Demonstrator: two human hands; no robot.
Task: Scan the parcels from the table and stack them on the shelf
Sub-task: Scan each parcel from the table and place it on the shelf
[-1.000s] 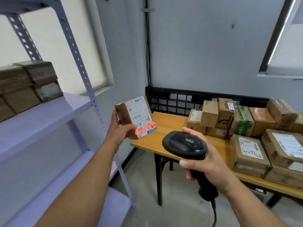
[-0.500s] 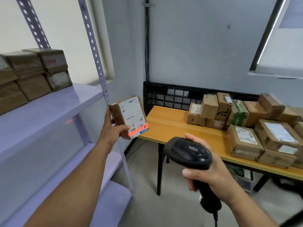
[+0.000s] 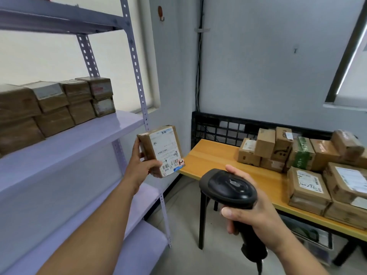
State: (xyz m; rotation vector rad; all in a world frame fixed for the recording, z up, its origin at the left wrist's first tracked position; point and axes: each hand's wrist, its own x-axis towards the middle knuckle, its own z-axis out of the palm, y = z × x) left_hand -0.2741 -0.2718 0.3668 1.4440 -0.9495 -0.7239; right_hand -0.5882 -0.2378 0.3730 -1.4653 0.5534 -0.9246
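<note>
My left hand (image 3: 140, 165) grips a small brown parcel (image 3: 161, 150) with a white barcode label facing me, held in the air just right of the shelf's front post (image 3: 139, 86). My right hand (image 3: 256, 213) grips a black handheld scanner (image 3: 228, 187) by its handle, head pointing toward the parcel. No red scan line shows on the label. Several taped brown parcels (image 3: 59, 104) are stacked two high on the pale shelf board (image 3: 83, 135). More parcels (image 3: 309, 167) lie on the wooden table (image 3: 212, 157) at right.
An upper shelf board (image 3: 59, 18) and lower boards (image 3: 147, 241) belong to the same metal rack. A black wire crate (image 3: 222, 128) stands behind the table against the wall. The scanner's cable (image 3: 259, 267) hangs down. Grey floor lies between rack and table.
The red scan line on the label has gone out. The parcel in my left hand has moved closer to the shelf, and my view has turned left and upward toward the rack.
</note>
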